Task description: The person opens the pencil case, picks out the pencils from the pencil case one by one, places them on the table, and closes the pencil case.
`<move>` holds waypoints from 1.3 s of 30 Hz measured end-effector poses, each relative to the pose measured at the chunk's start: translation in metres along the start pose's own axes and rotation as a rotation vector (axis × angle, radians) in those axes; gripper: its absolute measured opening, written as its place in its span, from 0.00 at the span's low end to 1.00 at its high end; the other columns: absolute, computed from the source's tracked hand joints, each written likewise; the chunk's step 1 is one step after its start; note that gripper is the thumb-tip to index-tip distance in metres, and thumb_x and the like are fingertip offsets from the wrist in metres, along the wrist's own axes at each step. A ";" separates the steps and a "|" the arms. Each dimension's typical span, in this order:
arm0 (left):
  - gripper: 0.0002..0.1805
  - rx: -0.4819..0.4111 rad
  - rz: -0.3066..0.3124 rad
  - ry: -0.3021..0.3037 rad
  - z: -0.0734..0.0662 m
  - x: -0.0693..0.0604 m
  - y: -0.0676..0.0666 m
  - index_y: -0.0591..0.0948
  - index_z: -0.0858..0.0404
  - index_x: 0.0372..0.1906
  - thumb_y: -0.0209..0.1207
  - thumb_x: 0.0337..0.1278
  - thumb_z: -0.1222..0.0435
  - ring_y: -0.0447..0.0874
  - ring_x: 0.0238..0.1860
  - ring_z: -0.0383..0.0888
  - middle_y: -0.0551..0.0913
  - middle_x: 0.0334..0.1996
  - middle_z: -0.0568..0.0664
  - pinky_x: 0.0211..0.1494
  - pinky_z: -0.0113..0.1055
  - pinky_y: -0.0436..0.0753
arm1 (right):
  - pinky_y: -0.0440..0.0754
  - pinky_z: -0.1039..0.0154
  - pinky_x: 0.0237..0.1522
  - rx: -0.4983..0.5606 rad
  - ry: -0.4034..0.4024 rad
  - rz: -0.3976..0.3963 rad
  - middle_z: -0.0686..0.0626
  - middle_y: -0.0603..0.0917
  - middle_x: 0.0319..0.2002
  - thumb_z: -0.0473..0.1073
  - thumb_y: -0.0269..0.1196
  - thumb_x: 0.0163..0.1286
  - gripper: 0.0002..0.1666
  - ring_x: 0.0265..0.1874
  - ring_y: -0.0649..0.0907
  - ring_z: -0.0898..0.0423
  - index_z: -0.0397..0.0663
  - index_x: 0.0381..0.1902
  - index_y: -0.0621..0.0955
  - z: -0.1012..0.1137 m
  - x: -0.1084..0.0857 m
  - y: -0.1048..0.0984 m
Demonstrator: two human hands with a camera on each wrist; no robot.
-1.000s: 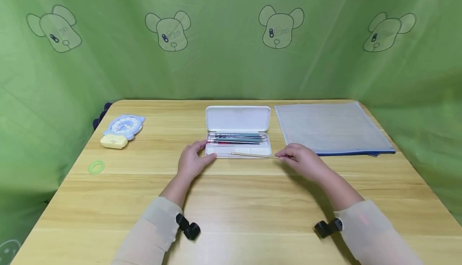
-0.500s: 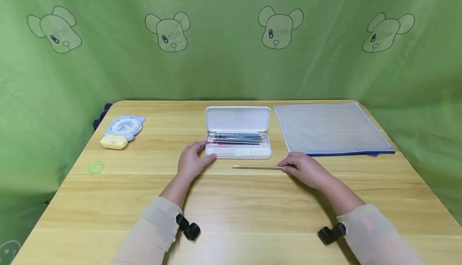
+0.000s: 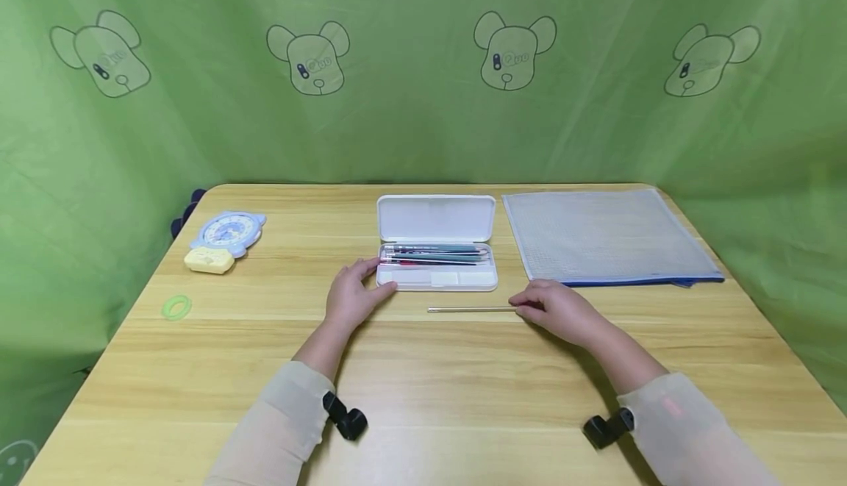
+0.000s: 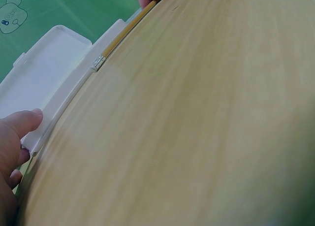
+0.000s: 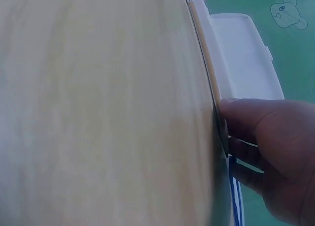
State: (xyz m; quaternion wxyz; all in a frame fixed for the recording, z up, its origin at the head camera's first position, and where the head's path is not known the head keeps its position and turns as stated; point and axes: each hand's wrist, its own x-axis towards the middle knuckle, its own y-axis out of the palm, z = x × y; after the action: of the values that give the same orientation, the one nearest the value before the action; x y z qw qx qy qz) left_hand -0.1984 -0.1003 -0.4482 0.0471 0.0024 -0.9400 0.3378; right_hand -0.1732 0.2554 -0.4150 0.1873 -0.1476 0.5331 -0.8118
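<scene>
A white pencil case [image 3: 437,218] stands with its lid up near the middle of the table, several pencils [image 3: 433,254] lying in its rear compartment. My left hand [image 3: 349,296] holds the case's left end, thumb at the front corner and fingers along the side. In front of the case, my right hand [image 3: 554,311] pinches the right end of a gold-coloured pencil [image 3: 470,309]. That pencil lies level along the table, its metal-banded eraser end [image 4: 98,63] pointing left. The right thumb [image 5: 236,110] presses the pencil in the right wrist view; its far tip is hidden by the fingers.
A mesh zip pouch [image 3: 609,236] with a blue edge lies just behind the right hand. At the left are a blue clock-shaped toy [image 3: 228,230], a pale yellow block [image 3: 209,259] and a green ring [image 3: 176,307]. A green curtain [image 3: 410,126] hangs behind the table.
The right hand has drawn the pencil from over the case's front edge toward me, down to the table in front of it. The left hand and the case have stayed put.
</scene>
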 end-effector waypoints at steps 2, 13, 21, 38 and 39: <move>0.34 0.000 -0.001 -0.002 0.000 0.000 0.000 0.76 0.63 0.64 0.68 0.53 0.53 0.64 0.73 0.56 0.79 0.62 0.56 0.82 0.46 0.51 | 0.83 0.47 0.51 0.013 0.016 -0.013 0.52 0.86 0.40 0.41 0.64 0.68 0.11 0.43 0.84 0.50 0.48 0.46 0.87 0.001 0.001 -0.001; 0.34 -0.002 -0.007 0.006 0.001 0.002 0.000 0.76 0.63 0.64 0.69 0.53 0.53 0.65 0.73 0.56 0.79 0.62 0.56 0.82 0.46 0.52 | 0.81 0.48 0.51 0.097 0.046 -0.072 0.45 0.85 0.44 0.41 0.62 0.69 0.14 0.45 0.82 0.48 0.43 0.50 0.85 0.012 0.028 -0.009; 0.34 -0.008 -0.012 0.008 0.002 0.001 0.001 0.76 0.63 0.63 0.69 0.53 0.53 0.65 0.72 0.56 0.80 0.62 0.56 0.82 0.46 0.52 | 0.80 0.46 0.57 0.125 0.075 -0.046 0.41 0.84 0.49 0.43 0.60 0.71 0.16 0.50 0.81 0.45 0.43 0.52 0.84 0.024 0.064 -0.013; 0.34 0.008 -0.003 -0.007 0.000 0.001 0.001 0.76 0.63 0.64 0.68 0.53 0.53 0.65 0.73 0.56 0.79 0.62 0.55 0.82 0.46 0.52 | 0.76 0.45 0.64 0.074 0.129 0.070 0.38 0.84 0.53 0.40 0.60 0.70 0.17 0.57 0.80 0.42 0.39 0.53 0.83 0.032 0.114 -0.003; 0.34 0.007 -0.002 -0.008 0.000 0.001 0.001 0.76 0.63 0.64 0.68 0.53 0.53 0.65 0.73 0.56 0.79 0.62 0.55 0.82 0.46 0.52 | 0.75 0.45 0.65 0.064 0.133 0.079 0.38 0.84 0.53 0.40 0.60 0.70 0.17 0.57 0.80 0.42 0.39 0.53 0.83 0.032 0.116 -0.003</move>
State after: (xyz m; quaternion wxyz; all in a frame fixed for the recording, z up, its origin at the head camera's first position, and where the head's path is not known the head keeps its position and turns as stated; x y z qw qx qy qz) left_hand -0.1991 -0.0999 -0.4487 0.0435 0.0050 -0.9391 0.3409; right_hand -0.2619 0.1769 -0.3953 0.1879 -0.0661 0.5235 -0.8284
